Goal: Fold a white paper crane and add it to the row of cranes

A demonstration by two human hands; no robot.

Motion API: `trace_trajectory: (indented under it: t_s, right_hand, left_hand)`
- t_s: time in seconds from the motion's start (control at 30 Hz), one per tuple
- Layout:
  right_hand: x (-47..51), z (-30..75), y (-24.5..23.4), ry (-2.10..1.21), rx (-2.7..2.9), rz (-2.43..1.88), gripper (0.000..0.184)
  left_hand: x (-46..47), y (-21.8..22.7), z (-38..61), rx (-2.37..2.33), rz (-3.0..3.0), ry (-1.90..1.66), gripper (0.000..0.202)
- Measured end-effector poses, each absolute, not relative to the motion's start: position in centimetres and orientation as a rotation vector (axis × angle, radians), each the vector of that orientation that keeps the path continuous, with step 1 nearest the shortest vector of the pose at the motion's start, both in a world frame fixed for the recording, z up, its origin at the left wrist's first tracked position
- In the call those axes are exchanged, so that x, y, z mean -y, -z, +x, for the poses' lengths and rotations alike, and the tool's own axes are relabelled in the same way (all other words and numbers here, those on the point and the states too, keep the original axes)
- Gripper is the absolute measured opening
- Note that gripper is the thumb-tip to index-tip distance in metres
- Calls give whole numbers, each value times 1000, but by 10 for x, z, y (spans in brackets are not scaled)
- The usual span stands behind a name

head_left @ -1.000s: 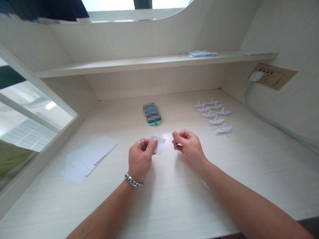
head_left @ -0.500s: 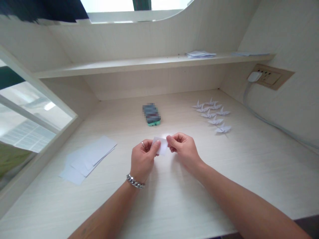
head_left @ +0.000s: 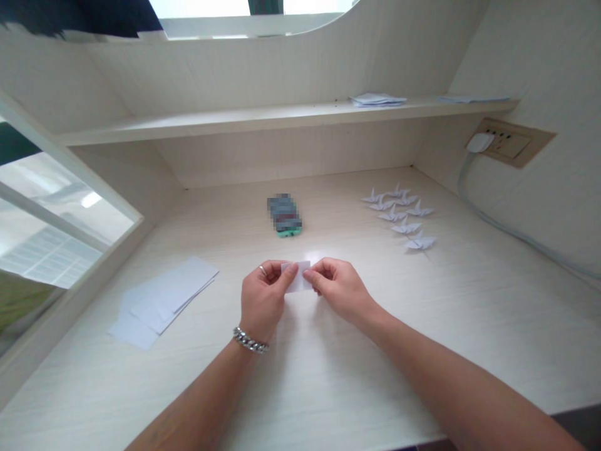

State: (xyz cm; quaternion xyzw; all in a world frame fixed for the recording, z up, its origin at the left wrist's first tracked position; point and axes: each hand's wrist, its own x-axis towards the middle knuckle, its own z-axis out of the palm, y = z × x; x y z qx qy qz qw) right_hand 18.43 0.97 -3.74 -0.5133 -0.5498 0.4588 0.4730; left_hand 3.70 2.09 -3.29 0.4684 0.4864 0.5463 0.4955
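A small white paper square (head_left: pixel 297 278) is held just above the pale wooden desk (head_left: pixel 328 376), in the middle. My left hand (head_left: pixel 261 300), with a ring and a metal bracelet, pinches its left edge. My right hand (head_left: pixel 339 289) pinches its right edge with thumb and forefinger. Both hands are closed on the paper and nearly touch each other.
Loose white paper sheets (head_left: pixel 162 300) lie at the left. Several folded paper cranes (head_left: pixel 401 216) stand at the back right. A phone in a green case (head_left: pixel 284 216) lies behind my hands. More paper (head_left: pixel 377 99) rests on the shelf. A plug and cable (head_left: pixel 479 145) run along the right wall.
My right hand has moved left from a gap beside the paper and taken hold of its right edge. The left hand has kept its grip and barely shifted.
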Motion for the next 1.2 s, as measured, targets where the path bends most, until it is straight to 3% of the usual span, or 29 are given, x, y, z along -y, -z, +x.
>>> trace_trajectory:
  t_s: [0.17,0.43,0.67,0.9,1.2]
  right_hand:
    - [-12,185,36,-1074,1228,-1174,14]
    - [-16,190,38,-1167,1157,-1155,27]
    - [-13,195,30,-1107,1399,-1232,20]
    - [-17,192,32,-1233,1100,-1099,26]
    - [-17,194,38,-1140,1308,-1102,25]
  left_hand:
    - [-21,32,38,-1164,1114,-1341,27]
    - [-19,29,38,-1163,1068,-1325,26]
    - [-16,23,37,-1146,1280,-1163,23]
    - [-14,22,40,-1144,1268,-1220,24]
    - [-16,21,40,-1172,1255,-1245,24]
